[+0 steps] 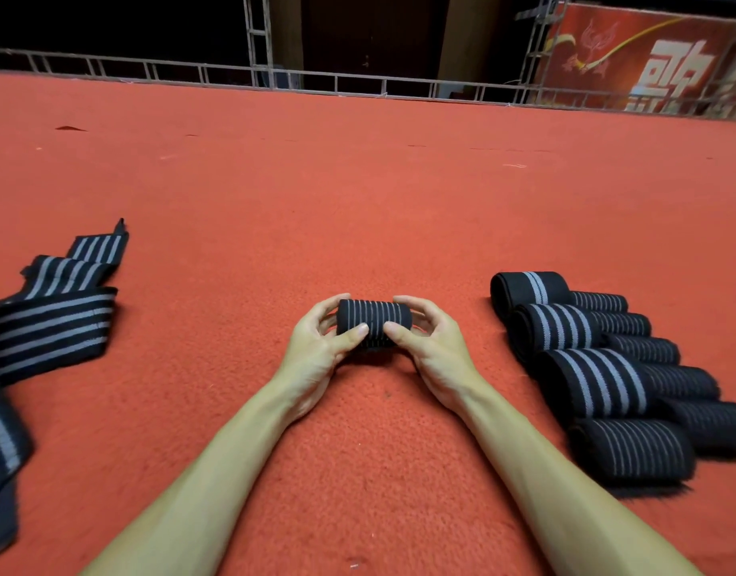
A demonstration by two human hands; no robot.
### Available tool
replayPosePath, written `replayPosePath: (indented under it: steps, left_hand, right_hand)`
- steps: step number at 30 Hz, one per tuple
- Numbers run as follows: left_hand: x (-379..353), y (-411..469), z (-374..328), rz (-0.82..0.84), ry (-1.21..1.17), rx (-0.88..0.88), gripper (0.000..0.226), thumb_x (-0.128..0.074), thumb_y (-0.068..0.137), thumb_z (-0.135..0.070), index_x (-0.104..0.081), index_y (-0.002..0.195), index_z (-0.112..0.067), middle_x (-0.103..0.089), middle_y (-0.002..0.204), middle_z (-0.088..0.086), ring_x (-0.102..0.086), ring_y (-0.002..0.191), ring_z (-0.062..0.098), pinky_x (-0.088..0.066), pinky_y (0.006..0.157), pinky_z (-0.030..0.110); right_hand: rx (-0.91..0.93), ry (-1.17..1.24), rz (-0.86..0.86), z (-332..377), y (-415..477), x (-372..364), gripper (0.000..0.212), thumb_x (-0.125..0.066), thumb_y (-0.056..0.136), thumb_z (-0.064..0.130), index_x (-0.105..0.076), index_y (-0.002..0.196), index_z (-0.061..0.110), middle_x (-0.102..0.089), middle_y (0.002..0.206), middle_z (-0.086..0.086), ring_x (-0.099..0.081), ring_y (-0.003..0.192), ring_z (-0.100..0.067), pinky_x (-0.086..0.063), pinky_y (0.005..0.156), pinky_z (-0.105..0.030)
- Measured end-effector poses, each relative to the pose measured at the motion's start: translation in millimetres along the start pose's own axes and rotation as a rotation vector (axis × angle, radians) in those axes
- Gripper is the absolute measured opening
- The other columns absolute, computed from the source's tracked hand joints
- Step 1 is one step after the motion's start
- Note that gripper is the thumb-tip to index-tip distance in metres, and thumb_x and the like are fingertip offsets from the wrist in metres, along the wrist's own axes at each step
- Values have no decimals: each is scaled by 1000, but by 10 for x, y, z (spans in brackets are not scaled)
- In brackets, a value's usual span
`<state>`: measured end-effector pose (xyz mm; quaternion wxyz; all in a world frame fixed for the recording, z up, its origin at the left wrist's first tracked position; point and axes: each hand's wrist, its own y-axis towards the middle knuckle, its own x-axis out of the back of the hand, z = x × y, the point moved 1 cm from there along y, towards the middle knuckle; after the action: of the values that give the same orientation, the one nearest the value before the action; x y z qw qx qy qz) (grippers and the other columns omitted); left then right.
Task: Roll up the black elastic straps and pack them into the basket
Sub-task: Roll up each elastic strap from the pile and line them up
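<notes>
A rolled black elastic strap [373, 322] with thin grey lines sits on the red carpet at the centre. My left hand [316, 347] grips its left end and my right hand [430, 347] grips its right end, thumbs pressed on top. Several finished rolls [599, 380] lie in a row on the right, some with wide grey stripes, some with thin lines. Unrolled black straps with grey stripes [54, 322] lie loose at the left. No basket is in view.
Red carpet [358, 193] covers the floor ahead. A metal truss rail [274, 79] runs along its far edge, with a red banner [649, 56] at the back right and darkness beyond.
</notes>
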<state>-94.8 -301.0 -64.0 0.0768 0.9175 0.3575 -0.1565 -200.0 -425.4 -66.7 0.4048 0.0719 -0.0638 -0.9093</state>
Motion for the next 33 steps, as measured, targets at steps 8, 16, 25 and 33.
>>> replayPosePath:
  steps: [8,16,25,33]
  left_hand:
    - [36,-269,-84,-105,383,-101,48,-71,80,0,-57,124,-13,-64,110,6,-62,87,9,-51,78,24]
    - [-80,-725,-163,47,624,-54,39,-77,71,-5,-63,99,-28,-69,100,3,-65,80,14,-53,67,24]
    - [-806,-873,94,218,678,-68,40,-85,63,-16,-64,95,-26,-70,91,4,-65,82,15,-55,80,37]
    - [-912,-862,149,332,845,-83,53,-78,78,-23,-57,126,-23,-63,118,-3,-57,111,7,-41,101,23]
  right_hand:
    - [111,-490,23,117,-192,-50,39,-75,81,16,-65,118,15,-68,110,1,-62,104,-10,-50,94,-28]
    - [59,-990,239,557,-657,278,44,-77,76,38,-66,116,23,-69,112,4,-60,90,-8,-42,80,-20]
    - [182,-1165,73,1102,-845,905,21,-62,88,26,-72,104,16,-70,106,2,-58,90,-9,-42,83,-21]
    - [163,-1212,83,1065,-966,910,22,-61,88,24,-70,107,17,-68,106,0,-59,100,-13,-41,85,-23]
